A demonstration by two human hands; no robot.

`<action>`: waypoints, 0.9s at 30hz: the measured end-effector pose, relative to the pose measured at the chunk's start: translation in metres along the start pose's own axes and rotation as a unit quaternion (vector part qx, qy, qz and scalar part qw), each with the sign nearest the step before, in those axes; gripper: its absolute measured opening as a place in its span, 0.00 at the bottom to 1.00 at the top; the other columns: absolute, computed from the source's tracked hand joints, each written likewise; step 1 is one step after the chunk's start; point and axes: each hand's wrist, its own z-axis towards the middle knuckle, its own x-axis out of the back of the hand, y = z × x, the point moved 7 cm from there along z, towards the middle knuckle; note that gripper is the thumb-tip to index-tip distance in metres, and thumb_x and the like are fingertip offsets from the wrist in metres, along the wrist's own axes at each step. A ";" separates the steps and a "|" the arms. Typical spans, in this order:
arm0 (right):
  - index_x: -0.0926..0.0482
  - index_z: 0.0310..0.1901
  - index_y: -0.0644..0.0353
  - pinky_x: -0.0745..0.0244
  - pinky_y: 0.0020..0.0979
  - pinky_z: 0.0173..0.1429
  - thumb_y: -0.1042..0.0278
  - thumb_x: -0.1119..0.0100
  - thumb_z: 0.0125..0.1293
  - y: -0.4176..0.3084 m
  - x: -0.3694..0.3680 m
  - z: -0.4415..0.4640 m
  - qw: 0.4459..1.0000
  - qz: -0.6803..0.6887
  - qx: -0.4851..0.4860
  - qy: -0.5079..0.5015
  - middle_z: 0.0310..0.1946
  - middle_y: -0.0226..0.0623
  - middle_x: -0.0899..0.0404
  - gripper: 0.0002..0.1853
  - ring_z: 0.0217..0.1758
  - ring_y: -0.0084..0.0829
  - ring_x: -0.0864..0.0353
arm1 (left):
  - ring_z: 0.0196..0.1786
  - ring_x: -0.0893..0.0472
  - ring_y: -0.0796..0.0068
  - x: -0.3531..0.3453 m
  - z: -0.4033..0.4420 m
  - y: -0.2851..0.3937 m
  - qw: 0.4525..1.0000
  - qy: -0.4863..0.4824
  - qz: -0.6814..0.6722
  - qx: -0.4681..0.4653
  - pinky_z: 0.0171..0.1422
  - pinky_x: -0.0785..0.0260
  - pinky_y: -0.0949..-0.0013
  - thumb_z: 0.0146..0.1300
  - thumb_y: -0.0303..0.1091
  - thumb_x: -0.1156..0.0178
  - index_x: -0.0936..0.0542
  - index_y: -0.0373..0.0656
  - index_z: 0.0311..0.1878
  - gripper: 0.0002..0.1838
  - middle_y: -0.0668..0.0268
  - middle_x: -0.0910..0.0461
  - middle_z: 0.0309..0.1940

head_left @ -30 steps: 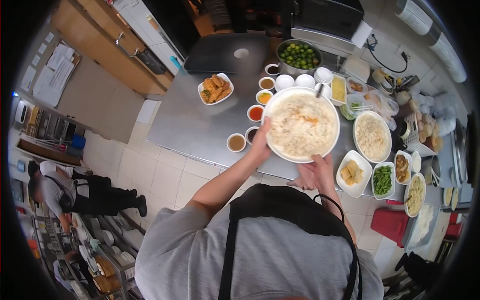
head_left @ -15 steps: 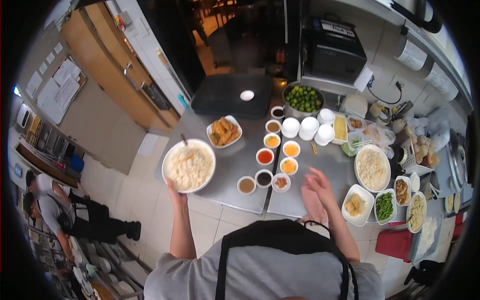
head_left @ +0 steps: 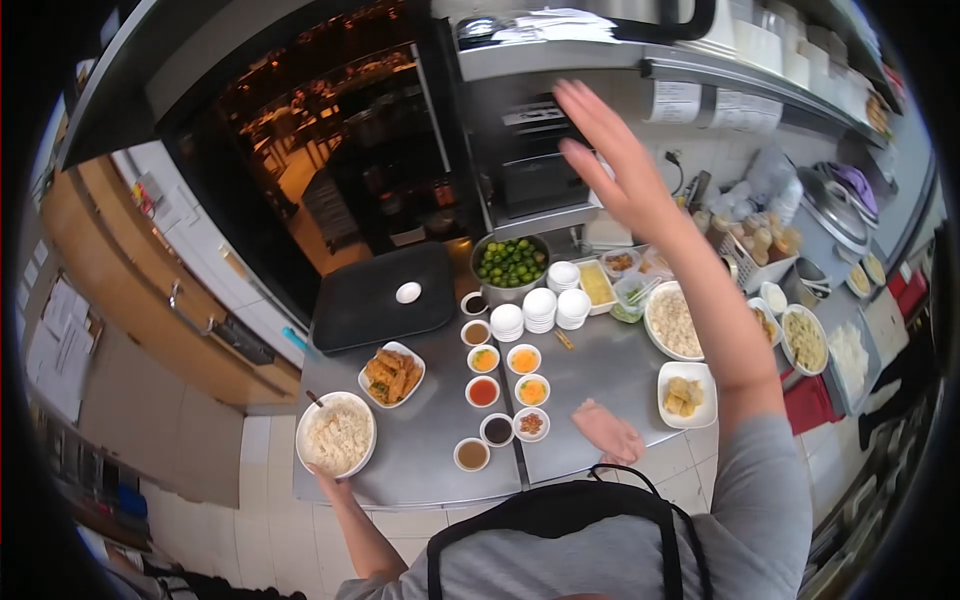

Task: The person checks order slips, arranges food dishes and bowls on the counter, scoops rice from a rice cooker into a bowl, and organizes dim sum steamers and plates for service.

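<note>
My left hand [head_left: 327, 484] grips the near edge of a white bowl [head_left: 372, 446] at the table's front left corner. The bowl is heaped with rice [head_left: 338, 438], and a brown handle sticks out at its far side. High up at the centre right, my right hand [head_left: 622, 172] is raised with fingers outstretched and holds nothing. Behind those fingers is a black printer [head_left: 543, 187], partly covered by them; contact cannot be made out. Beside the rice bowl lies a square white dish of golden fried pieces [head_left: 394, 376].
Small sauce cups [head_left: 482, 391] line the table's middle. Behind them are stacked white cups [head_left: 540, 308] and a pot of green limes [head_left: 512, 262]. A black tray [head_left: 385, 300] holds one white cup. A pink cloth [head_left: 608, 432] lies at the front; food dishes [head_left: 686, 396] stand right.
My right hand has risen from beside the pink cloth to the printer. My left hand still has the rice bowl, which is now lower in view. The camera view has shifted up and right.
</note>
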 end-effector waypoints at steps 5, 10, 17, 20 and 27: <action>0.28 0.40 0.72 0.36 0.40 0.56 0.68 0.58 0.62 0.052 -0.039 0.145 0.989 -0.134 0.053 0.042 0.44 0.53 0.27 0.15 0.51 0.47 0.30 | 0.63 0.39 0.55 -0.023 0.004 0.003 0.996 0.036 -0.016 0.084 0.64 0.43 0.51 0.64 0.59 0.68 0.44 0.42 0.64 0.34 0.56 0.42 0.63; 0.22 0.33 0.67 0.31 0.40 0.50 0.53 0.62 0.62 0.116 -0.102 0.197 0.967 -0.202 -0.125 -0.092 0.39 0.52 0.24 0.24 0.48 0.46 0.26 | 0.61 0.36 0.56 0.004 0.021 -0.009 0.990 0.062 0.030 0.122 0.60 0.40 0.51 0.65 0.55 0.63 0.42 0.42 0.62 0.31 0.56 0.38 0.60; 0.23 0.40 0.65 0.33 0.41 0.53 0.56 0.58 0.61 0.087 -0.082 0.202 0.980 -0.166 -0.110 0.000 0.41 0.50 0.24 0.20 0.48 0.45 0.26 | 0.41 0.29 0.66 0.029 0.014 0.002 0.942 0.164 0.238 0.168 0.40 0.38 0.64 0.58 0.54 0.48 0.33 0.45 0.55 0.28 0.61 0.29 0.48; 0.24 0.43 0.63 0.35 0.42 0.55 0.59 0.53 0.59 0.052 -0.046 0.191 0.969 -0.140 0.017 0.201 0.42 0.49 0.25 0.17 0.49 0.46 0.28 | 0.42 0.30 0.66 0.029 0.015 0.003 0.935 0.184 0.264 0.151 0.41 0.38 0.62 0.58 0.53 0.48 0.33 0.46 0.55 0.27 0.62 0.29 0.48; 0.24 0.40 0.55 0.32 0.36 0.50 0.66 0.42 0.51 -0.058 -0.022 0.053 0.960 -0.094 0.230 0.127 0.39 0.34 0.25 0.13 0.46 0.33 0.27 | 0.47 0.30 0.65 0.027 0.001 0.040 0.920 0.254 0.295 0.047 0.44 0.35 0.60 0.58 0.47 0.47 0.31 0.40 0.51 0.23 0.58 0.28 0.45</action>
